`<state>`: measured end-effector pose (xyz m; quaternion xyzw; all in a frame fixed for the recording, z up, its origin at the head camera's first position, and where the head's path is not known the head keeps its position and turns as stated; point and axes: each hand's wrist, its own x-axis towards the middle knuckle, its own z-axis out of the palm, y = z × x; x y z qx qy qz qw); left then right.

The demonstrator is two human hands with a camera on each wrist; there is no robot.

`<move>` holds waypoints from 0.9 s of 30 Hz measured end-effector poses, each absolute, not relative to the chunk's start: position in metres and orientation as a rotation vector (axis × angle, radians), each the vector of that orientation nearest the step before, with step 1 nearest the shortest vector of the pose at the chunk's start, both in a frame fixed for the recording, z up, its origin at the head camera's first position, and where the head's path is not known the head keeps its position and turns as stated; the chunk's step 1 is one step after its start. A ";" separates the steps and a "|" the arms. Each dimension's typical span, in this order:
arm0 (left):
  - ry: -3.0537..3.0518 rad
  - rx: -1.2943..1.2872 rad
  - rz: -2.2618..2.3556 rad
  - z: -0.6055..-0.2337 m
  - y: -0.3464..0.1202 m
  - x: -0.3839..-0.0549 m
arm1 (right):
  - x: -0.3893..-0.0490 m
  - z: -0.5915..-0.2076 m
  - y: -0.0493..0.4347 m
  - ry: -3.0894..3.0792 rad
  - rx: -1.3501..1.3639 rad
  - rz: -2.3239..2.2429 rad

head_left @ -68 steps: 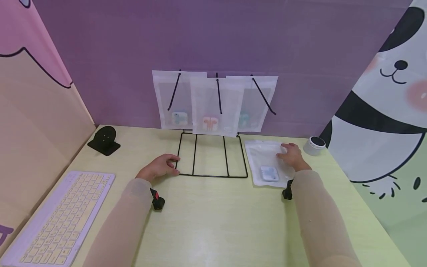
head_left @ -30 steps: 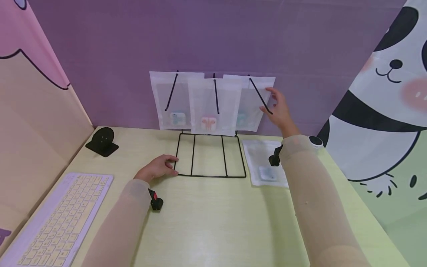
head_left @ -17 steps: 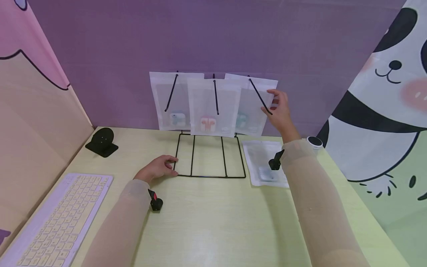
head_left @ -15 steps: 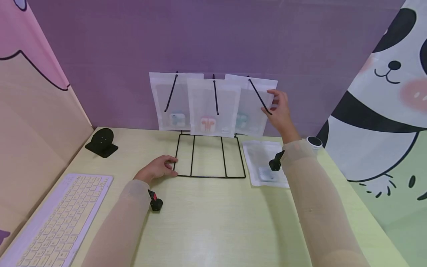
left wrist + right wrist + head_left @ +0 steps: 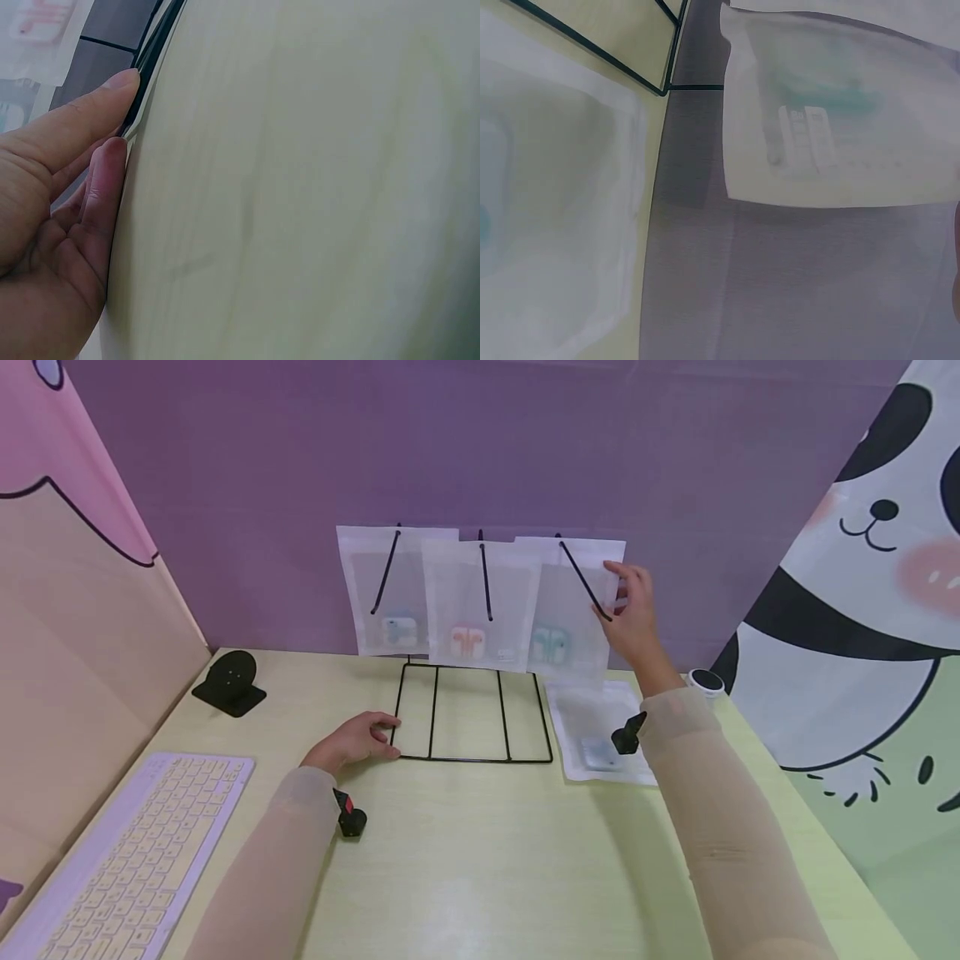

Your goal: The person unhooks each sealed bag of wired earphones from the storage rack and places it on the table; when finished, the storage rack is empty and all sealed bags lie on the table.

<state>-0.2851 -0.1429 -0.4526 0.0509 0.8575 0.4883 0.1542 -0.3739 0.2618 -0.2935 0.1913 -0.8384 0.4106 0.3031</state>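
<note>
My right hand [image 5: 636,620] holds the right edge of a white translucent zip pouch [image 5: 577,589], thumb close to the tip of the right hook. That pouch, with a green earphone case inside, hangs at the right of the black wire display rack [image 5: 472,761]; in the right wrist view its lower part [image 5: 840,142] shows. To its left hang a pouch [image 5: 480,585] with pink earphones and a pouch [image 5: 386,577] with a blue-tinted set. My left hand [image 5: 348,742] pinches the left bar of the rack's base between thumb and fingers; the left wrist view shows its thumb [image 5: 97,112] on the bar.
Another white pouch [image 5: 592,714] with a pale case lies flat right of the rack, partly under my right forearm. A small white jar with a dark lid [image 5: 707,682] stands behind. Far left are a lilac keyboard [image 5: 150,852] and a black stand [image 5: 231,681].
My right hand has risen from the pouch on the table to the hanging right pouch. That pouch has come forward and now hangs lower in view. The left hand stays on the rack.
</note>
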 end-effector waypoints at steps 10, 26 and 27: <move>2.458 0.143 1.387 -0.453 -0.143 -0.285 | -0.352 -0.287 0.261 -2.227 0.551 0.923; 2.444 0.151 1.405 -0.454 -0.144 -0.285 | -0.308 -0.283 0.269 -2.232 0.578 0.832; 2.445 0.149 1.403 -0.454 -0.144 -0.285 | -0.306 -0.283 0.269 -2.233 0.579 0.829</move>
